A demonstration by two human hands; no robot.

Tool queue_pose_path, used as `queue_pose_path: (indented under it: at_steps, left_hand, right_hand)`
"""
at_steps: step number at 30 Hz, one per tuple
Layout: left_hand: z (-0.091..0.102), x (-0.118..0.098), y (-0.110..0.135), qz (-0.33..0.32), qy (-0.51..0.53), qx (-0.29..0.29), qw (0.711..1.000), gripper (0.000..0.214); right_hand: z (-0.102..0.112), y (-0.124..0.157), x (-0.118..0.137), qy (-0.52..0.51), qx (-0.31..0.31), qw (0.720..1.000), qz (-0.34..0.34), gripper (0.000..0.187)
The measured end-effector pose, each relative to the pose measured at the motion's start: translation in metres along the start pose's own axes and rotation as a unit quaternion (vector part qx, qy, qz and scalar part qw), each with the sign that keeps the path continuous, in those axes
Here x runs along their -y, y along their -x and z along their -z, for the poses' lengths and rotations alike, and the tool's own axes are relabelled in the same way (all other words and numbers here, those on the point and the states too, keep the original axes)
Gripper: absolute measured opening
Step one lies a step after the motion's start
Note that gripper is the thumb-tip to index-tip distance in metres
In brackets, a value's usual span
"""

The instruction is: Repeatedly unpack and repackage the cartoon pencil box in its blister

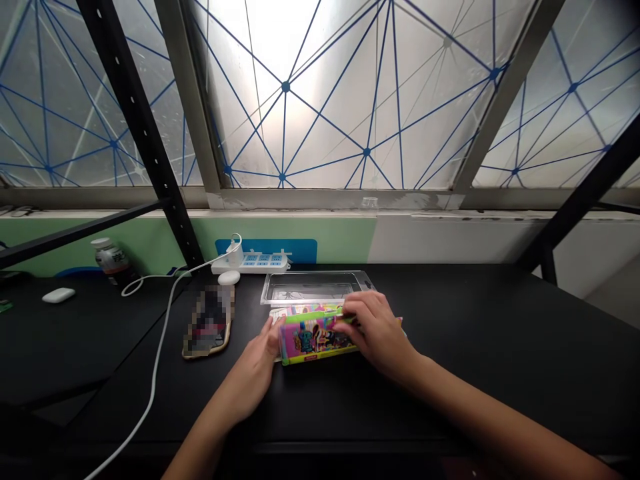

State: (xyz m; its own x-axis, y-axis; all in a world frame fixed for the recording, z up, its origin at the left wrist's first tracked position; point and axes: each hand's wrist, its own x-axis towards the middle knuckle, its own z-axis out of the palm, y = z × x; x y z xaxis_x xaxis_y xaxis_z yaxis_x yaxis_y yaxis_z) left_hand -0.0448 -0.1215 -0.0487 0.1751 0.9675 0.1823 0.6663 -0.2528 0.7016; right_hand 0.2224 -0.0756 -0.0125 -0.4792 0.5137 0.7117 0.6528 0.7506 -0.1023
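A brightly printed pink pencil case (316, 339) with lime green and yellow edges is tilted up on the black desk. My left hand (259, 360) grips its left end between thumb and fingers. On the upper right edge, my right hand (373, 327) is curled with thumb and fingertips pinching the case, hiding part of its front. Printed paper or card (295, 309) shows behind and under the case. Just beyond lies a clear plastic tray (270, 291), partly covered by my right hand.
A phone (209, 323) lies left of the case. Behind it are a small white round case (229, 277) and a power strip (250, 263) with a plugged-in charger. A white cable (159, 363) runs down the left side. Black metal posts (145, 133) flank the desk (480, 347).
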Motion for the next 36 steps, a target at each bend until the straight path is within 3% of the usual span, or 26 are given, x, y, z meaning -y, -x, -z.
queue_pose_path:
  at_steps: [2,4,8,12,14,18,23,26,31,36]
  left_hand:
    - [0.006,-0.002,0.001,0.064,0.041,0.044,0.996,0.064]
    - [0.010,-0.005,0.001,0.095,0.058,0.082,0.990,0.068]
    - [0.009,-0.011,0.000,0.088,0.029,0.108,0.990,0.083]
    - [0.002,-0.009,0.002,0.070,-0.003,0.100,0.993,0.088]
    - [0.000,-0.007,0.003,0.068,-0.006,0.083,0.994,0.086]
    - [-0.001,-0.004,0.005,0.061,0.041,0.064,0.995,0.080]
    - [0.003,-0.003,0.007,0.038,0.141,0.038,0.989,0.086]
    - [0.003,-0.003,0.005,0.065,0.165,0.039,0.983,0.087]
    - [-0.006,-0.007,0.004,0.049,0.090,0.019,0.994,0.085]
    - [-0.004,-0.027,-0.005,-0.030,-0.011,-0.106,0.994,0.075]
  right_hand:
    - [0.021,0.011,0.004,-0.046,0.046,0.997,0.034,0.014]
    - [0.044,0.026,0.007,-0.098,0.131,0.986,0.033,0.022]
    - [0.077,0.055,-0.003,-0.139,0.255,0.954,-0.076,0.044]
    - [0.074,0.075,-0.038,-0.119,0.284,0.929,-0.207,0.090]
    - [0.065,0.080,-0.056,-0.125,0.294,0.915,-0.247,0.100]
    - [0.048,0.081,-0.071,-0.149,0.263,0.909,-0.288,0.076]
    - [0.048,0.076,-0.062,-0.168,0.188,0.910,-0.330,0.046]
    - [0.049,0.078,-0.061,-0.166,0.177,0.912,-0.331,0.049]
    - [0.038,0.090,-0.062,-0.119,0.196,0.934,-0.274,0.079]
    - [0.039,0.081,-0.055,-0.144,0.110,0.951,-0.250,0.069]
